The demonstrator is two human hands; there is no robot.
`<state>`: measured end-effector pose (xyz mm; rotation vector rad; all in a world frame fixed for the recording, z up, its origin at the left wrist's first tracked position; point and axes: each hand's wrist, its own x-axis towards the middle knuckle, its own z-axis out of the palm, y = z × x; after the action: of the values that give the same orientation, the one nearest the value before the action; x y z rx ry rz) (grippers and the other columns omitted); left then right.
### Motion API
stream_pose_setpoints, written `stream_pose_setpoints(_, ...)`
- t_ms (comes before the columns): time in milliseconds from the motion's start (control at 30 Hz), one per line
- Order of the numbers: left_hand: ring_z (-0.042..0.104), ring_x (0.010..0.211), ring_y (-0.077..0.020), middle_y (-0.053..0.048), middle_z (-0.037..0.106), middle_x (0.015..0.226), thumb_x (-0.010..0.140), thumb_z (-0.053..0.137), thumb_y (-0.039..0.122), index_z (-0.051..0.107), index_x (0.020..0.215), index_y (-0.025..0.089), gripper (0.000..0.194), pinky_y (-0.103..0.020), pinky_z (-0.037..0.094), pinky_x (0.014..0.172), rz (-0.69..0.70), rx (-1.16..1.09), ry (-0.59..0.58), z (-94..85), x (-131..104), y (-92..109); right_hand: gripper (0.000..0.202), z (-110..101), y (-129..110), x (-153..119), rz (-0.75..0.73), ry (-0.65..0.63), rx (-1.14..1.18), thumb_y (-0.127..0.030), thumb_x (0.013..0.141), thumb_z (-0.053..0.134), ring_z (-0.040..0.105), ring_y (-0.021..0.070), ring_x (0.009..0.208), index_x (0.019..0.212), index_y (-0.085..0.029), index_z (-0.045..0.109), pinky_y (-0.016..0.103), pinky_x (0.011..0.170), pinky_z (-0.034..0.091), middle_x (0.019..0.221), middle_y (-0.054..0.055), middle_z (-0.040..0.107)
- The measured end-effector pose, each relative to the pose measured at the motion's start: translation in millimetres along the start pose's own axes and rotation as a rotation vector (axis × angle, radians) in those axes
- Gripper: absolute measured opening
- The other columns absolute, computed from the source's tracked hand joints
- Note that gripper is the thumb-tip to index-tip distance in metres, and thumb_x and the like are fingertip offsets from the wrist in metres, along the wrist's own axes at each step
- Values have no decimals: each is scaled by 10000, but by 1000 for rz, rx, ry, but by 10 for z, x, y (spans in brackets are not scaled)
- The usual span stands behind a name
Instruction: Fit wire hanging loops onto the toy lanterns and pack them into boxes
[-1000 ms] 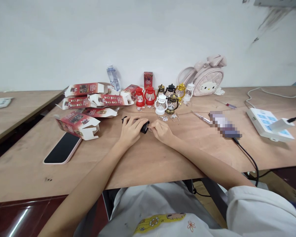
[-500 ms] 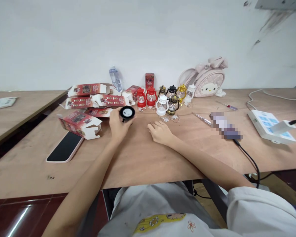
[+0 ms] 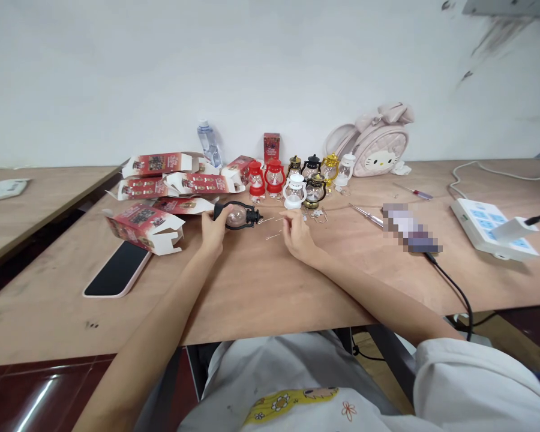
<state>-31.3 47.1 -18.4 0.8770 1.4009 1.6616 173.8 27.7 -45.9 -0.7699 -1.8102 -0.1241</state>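
Observation:
A small black lantern (image 3: 237,216) with a clear globe lies on its side in my left hand (image 3: 213,229), its top pointing right. My left fingers wrap its base. To the right of it, my right hand (image 3: 297,236) pinches a thin wire (image 3: 273,218) that stretches toward the lantern's top. Whether the wire touches the lantern cannot be made out. Another thin wire piece (image 3: 273,236) shows just below, beside my right fingers. Behind my hands stand several small lanterns in red (image 3: 274,177), white (image 3: 294,192), black, gold and bronze.
Opened red boxes (image 3: 139,223) pile up at the left, near a phone (image 3: 117,270). A water bottle (image 3: 209,144) and a pink bag (image 3: 380,150) stand by the wall. Screwdrivers (image 3: 368,215), a second phone (image 3: 409,228) and a power strip (image 3: 490,228) lie at the right.
The lantern in my left hand has turned from base facing up to lying sideways. My right hand has shifted slightly right and lifted, and the wires now show at its fingers.

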Motion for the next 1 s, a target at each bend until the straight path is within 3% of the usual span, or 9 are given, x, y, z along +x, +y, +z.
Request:
stream_pose_setpoints(100, 573, 775, -152, -17, 545, 870, 563, 761, 375, 481, 843, 187, 438, -274, 507, 636, -98, -16, -69, 54, -97, -5, 210, 9, 25, 2, 136, 32, 68, -177, 946, 323, 551, 186, 946, 1104, -185, 461, 342, 824, 471, 995, 98, 534)
stream_pose_setpoints(333, 574, 778, -158, -8, 551, 827, 514, 799, 393, 516, 808, 180, 461, -257, 523, 600, -116, 7, -243, 134, -285, -12, 211, 49, 54, -31, 360, -24, 151, -230, 949, 307, 552, 182, 913, 1108, -181, 436, 368, 848, 476, 990, 96, 544)
stream_pose_setpoints(600, 596, 834, -166, -25, 586, 901, 522, 817, 377, 524, 822, 163, 471, -334, 569, 690, -163, -131, -343, 182, -398, 8, 178, 89, 118, -36, 413, 32, 85, -193, 921, 319, 534, 209, 984, 1051, -180, 439, 406, 893, 457, 1031, 127, 539)
stream_pose_setpoints(1000, 596, 858, -148, 13, 574, 868, 519, 831, 298, 527, 801, 167, 435, -343, 566, 749, -140, -197, -359, 210, -457, -24, 169, 66, 142, -23, 444, 44, 81, -182, 915, 316, 526, 212, 989, 1037, -184, 433, 412, 911, 441, 1022, 121, 533)
